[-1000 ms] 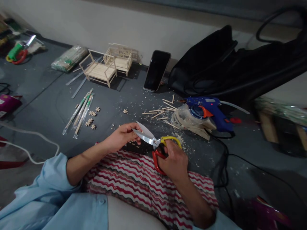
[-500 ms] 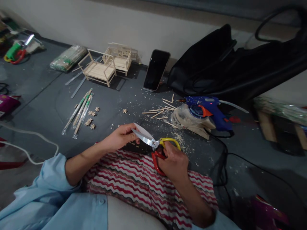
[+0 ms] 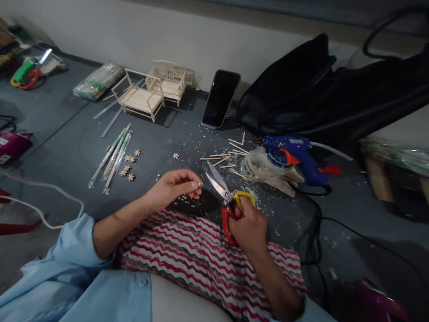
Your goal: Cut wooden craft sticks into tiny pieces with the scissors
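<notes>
My left hand [image 3: 179, 188] pinches a small pale bit of wood [image 3: 200, 184] between thumb and fingertips; its exact shape is too small to tell. My right hand [image 3: 248, 221] grips scissors [image 3: 221, 188] by their red and yellow handles. The blades are parted and point up and left, a short way right of the left fingertips. Beneath the left hand, several tiny cut wood pieces [image 3: 185, 201] lie on the dark table [image 3: 150, 138]. Small wooden flower shapes [image 3: 131, 158] sit farther left, with a single one [image 3: 176, 155] beyond the left hand.
Miniature wooden furniture [image 3: 142, 100] stands at the back beside an upright phone [image 3: 221, 98]. A blue glue gun [image 3: 288, 145] rests on a clear plastic jar [image 3: 258, 163], near loose thin sticks [image 3: 221, 158]. Wrapped sticks [image 3: 112, 156] lie left. Black cables [image 3: 317, 223] run along the right.
The scissors have moved right, away from my left hand, and their blades now point more upward. The small bit in the left fingertips has come into view.
</notes>
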Demonstrator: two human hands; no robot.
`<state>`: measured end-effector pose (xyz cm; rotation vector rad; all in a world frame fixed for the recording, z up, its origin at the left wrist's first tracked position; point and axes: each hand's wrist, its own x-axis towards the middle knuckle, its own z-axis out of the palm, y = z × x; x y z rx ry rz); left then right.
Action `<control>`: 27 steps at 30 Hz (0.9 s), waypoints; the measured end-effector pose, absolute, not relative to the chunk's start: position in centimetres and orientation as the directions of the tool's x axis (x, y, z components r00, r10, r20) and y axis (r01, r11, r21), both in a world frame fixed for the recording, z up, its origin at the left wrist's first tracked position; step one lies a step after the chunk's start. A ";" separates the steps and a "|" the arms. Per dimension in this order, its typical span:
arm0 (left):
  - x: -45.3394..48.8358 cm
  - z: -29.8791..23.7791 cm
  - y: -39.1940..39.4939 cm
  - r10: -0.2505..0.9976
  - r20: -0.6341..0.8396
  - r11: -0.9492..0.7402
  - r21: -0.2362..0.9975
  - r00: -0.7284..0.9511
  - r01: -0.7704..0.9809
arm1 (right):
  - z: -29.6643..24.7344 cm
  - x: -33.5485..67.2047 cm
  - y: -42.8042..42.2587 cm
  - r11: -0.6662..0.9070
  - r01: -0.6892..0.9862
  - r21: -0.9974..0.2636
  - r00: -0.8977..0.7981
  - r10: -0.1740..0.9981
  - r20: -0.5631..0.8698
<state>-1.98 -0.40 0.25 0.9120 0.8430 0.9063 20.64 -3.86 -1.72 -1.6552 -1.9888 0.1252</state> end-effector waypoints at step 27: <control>-2.6 0.5 -0.2 0.921 -0.146 0.203 0.971 0.362 -0.126 | -1.4 20.2 -4.3 0.368 0.893 -0.259 -0.251 0.885 0.392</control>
